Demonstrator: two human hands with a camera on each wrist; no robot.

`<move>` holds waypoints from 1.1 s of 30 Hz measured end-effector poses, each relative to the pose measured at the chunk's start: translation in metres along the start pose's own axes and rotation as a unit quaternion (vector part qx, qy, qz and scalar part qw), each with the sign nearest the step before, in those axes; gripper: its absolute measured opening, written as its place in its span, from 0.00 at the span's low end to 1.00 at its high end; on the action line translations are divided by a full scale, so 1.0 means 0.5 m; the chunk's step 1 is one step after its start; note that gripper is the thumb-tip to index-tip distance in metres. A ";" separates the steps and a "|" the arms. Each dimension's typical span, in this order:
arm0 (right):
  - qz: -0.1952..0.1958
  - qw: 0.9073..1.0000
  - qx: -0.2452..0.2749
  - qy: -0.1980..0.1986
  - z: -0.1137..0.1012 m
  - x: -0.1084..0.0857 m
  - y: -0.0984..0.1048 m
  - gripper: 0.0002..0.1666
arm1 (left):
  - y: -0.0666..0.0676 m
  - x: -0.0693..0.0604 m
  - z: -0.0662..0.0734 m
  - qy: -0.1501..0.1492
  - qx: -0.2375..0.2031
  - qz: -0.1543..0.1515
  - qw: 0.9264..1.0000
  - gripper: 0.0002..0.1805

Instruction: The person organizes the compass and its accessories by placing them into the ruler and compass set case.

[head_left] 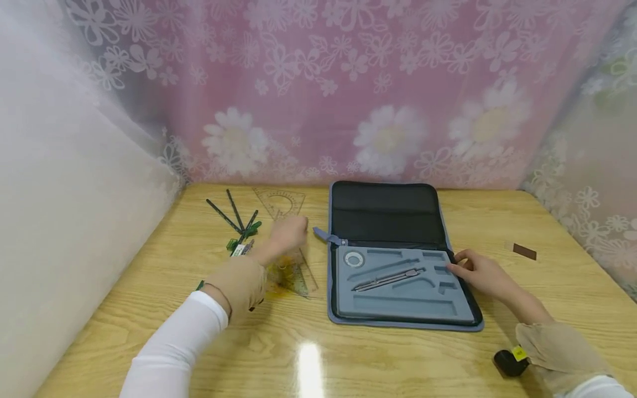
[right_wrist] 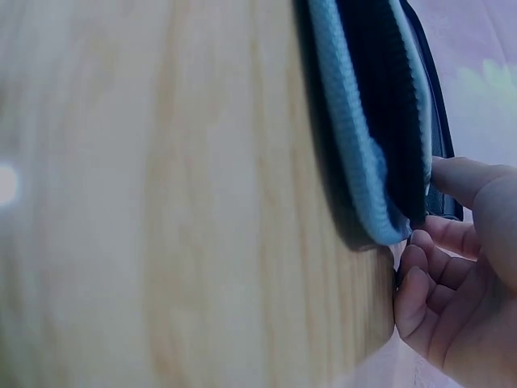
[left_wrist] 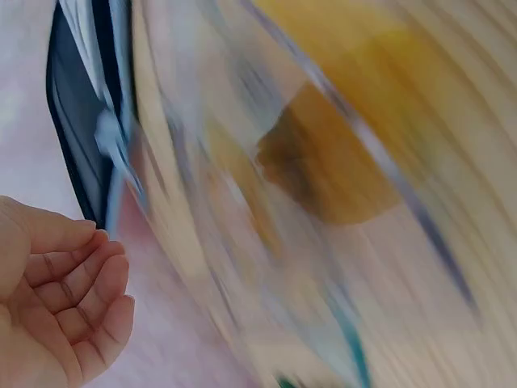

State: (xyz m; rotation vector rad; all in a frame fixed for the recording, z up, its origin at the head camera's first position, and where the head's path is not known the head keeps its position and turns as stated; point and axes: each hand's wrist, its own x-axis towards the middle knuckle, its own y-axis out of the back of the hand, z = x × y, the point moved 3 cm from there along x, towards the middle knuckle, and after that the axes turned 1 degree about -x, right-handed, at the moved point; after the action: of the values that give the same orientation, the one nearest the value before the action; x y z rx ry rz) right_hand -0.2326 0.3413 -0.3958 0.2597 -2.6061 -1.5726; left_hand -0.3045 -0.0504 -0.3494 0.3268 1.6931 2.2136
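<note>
A zippered drawing-instrument case (head_left: 388,216) lies unfolded on the table. In its grey-blue foam tray (head_left: 403,305) sit a metal compass (head_left: 388,279) and a small white ring (head_left: 354,259). My right hand (head_left: 481,271) holds the case's right edge, thumb on top and fingers at the side; the right wrist view also shows this hand (right_wrist: 456,267) there. Left of the case, my left hand (head_left: 286,236) hovers over clear set squares (head_left: 298,282). Its fingers are loosely curled, and nothing shows in the hand (left_wrist: 69,295) in the left wrist view, which is blurred.
Several dark pencils (head_left: 223,215) and green pieces (head_left: 252,229) lie at the left. A clear triangle with a protractor cutout (head_left: 293,199) lies farther back. A brown strip (head_left: 525,252) is at the right. Near the right wristband is a black object with a yellow tag (head_left: 511,362).
</note>
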 end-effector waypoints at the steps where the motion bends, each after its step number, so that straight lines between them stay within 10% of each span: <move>1: -0.001 1.000 -0.001 0.000 0.001 0.000 0.000 0.29 | 0.008 -0.007 -0.020 0.013 -0.005 -0.005 1.000 0.13; 8: 0.000 1.000 -0.004 -0.002 0.007 0.000 -0.002 0.28 | 0.048 -0.059 -0.145 0.102 0.006 -0.004 0.995 0.21; 13: 0.002 1.000 -0.003 -0.002 0.005 0.001 -0.003 0.28 | 0.057 -0.091 -0.184 0.139 0.007 -0.025 0.990 0.17; 33: 0.003 1.000 0.001 -0.003 0.001 0.000 -0.006 0.28 | 0.021 -0.116 -0.194 0.119 -0.026 -0.057 0.991 0.19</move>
State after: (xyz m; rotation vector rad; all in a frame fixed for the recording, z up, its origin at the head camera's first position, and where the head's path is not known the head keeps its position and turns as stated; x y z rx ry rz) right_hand -0.2322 0.3406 -0.3986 0.2471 -2.6106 -1.5702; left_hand -0.2892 -0.1619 -0.3638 -0.0502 1.7182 2.2816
